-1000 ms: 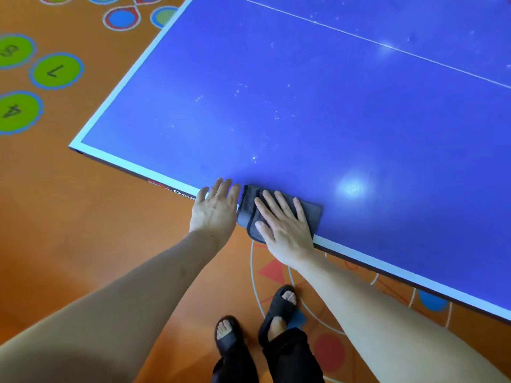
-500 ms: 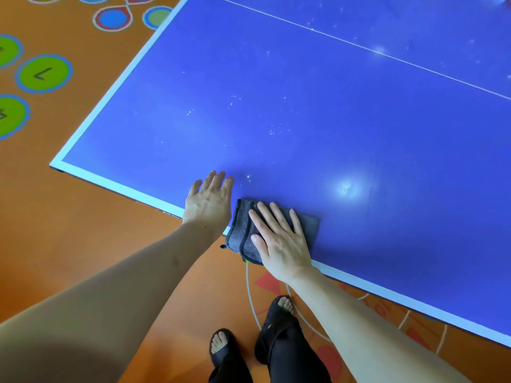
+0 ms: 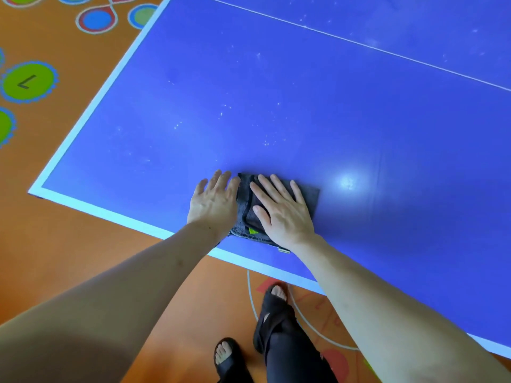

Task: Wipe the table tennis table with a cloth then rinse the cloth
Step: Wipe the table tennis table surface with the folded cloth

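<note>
- 2 bare hands are laid flat near the front edge of the blue table tennis table with white border lines (image 3: 276,106), seen from the head camera.
- The folded dark grey microfibre cloth (image 3: 246,205) is pressed to the surface under the right hand (image 3: 282,211), whose fingers (image 3: 279,186) are spread straight and curled round nothing.
- The left hand (image 3: 214,201) is rested open just beside the cloth, at its left edge, fingers straight and pointed up the table; contact with the cloth cannot be told.
- The cloth's long axis is judged to run across the table, parallel to the near white border.
- Pale specks (image 3: 266,142) are seen ahead of the fingertips, further up the table, so a forward push is judged the likely stroke, led by the right hand.
- Rinsing is not yet begun.
</note>
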Motion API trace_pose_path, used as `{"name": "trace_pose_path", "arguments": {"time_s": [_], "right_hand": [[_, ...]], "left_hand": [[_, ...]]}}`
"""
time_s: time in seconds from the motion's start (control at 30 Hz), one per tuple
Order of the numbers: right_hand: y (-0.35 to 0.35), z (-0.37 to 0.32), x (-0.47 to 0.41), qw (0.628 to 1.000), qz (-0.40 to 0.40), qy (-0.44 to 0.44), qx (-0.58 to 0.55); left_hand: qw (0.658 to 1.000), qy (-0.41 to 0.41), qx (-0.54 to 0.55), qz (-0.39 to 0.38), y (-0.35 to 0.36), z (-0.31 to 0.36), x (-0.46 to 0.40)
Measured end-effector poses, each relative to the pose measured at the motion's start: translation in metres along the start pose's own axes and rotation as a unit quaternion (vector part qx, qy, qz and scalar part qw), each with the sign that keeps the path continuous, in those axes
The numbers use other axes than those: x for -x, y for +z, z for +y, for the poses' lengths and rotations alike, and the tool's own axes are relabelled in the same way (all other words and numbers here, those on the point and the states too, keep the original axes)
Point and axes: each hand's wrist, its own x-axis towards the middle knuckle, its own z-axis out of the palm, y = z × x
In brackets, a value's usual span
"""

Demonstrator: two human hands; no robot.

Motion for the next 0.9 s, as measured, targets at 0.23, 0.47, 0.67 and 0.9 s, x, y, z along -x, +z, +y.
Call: {"name": "trace_pose_path", "arguments": {"time_s": [0.23, 0.47, 0.67, 0.9], "right_hand": [[-0.007, 0.048, -0.079, 1.0, 0.017, 0.023, -0.01], [-0.021, 0.118, -0.191, 0.999, 0.015, 0.043, -0.014], [-0.032, 0.192, -0.297, 0.999, 0.003, 0.047, -0.022], [-0.049, 0.278, -0.406, 0.998, -0.002, 0.06, -0.036]], "left_hand": [[1.0, 0.0, 0.005, -0.001, -0.018, 0.005, -0.077], [1.0, -0.002, 0.002, -0.005, -0.051, 0.018, -0.195], [1.0, 0.002, 0.002, 0.002, -0.083, 0.035, -0.298], [0.999, 0.027, -0.029, -0.008, -0.103, 0.058, -0.382]]}}
